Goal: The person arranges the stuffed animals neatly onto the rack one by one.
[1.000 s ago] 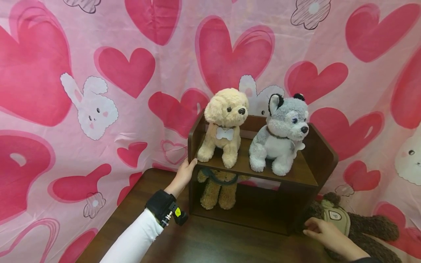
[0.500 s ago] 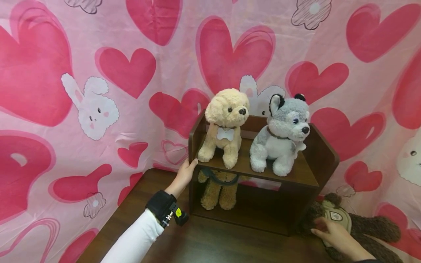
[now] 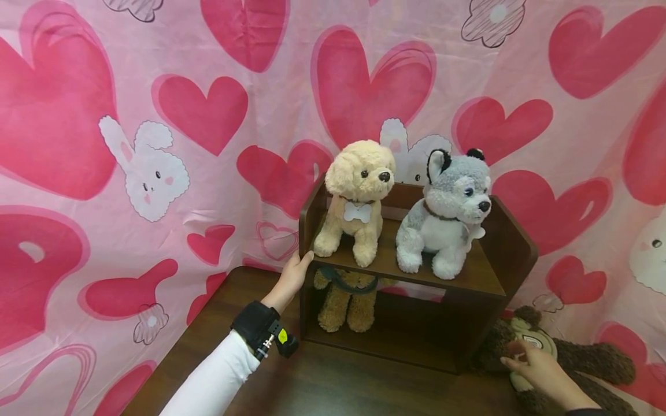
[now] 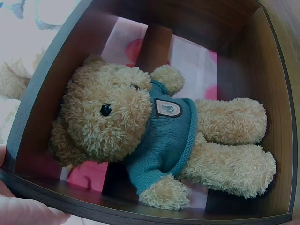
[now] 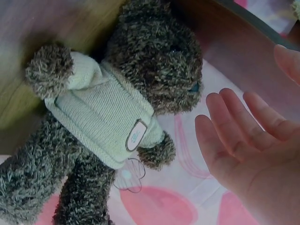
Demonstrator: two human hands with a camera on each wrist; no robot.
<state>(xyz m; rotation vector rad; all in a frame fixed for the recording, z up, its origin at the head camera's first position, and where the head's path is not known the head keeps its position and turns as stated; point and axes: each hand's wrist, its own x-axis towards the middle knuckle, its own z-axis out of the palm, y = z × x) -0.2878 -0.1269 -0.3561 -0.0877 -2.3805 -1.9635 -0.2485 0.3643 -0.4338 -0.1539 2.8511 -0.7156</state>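
My left hand (image 3: 291,276) grips the left front edge of a dark brown two-tier wooden shelf (image 3: 442,323), with its thumb (image 4: 28,212) along the rim. Inside the lower tier is a tan teddy bear (image 4: 164,136) in a teal sweater; from the head its legs show best. Beyond the shelf's right side, a dark brown teddy bear (image 5: 154,61) in a pale green sweater lies on its back. Over that bear, in the head view, hovers my right hand (image 3: 538,370). The right wrist view shows its fingers (image 5: 234,112) extended beside the bear's head, apart from it.
On the upper tier sit a cream plush dog (image 3: 359,202) with a bone-shaped tag and a grey-and-white plush husky (image 3: 442,219). The shelf stands on a dark wooden table (image 3: 218,306). Behind hangs a pink cloth (image 3: 281,104) with hearts and rabbits.
My right hand has drifted slightly to the right, away from the shelf's side and further over the dark brown bear. The left hand keeps its place on the shelf.
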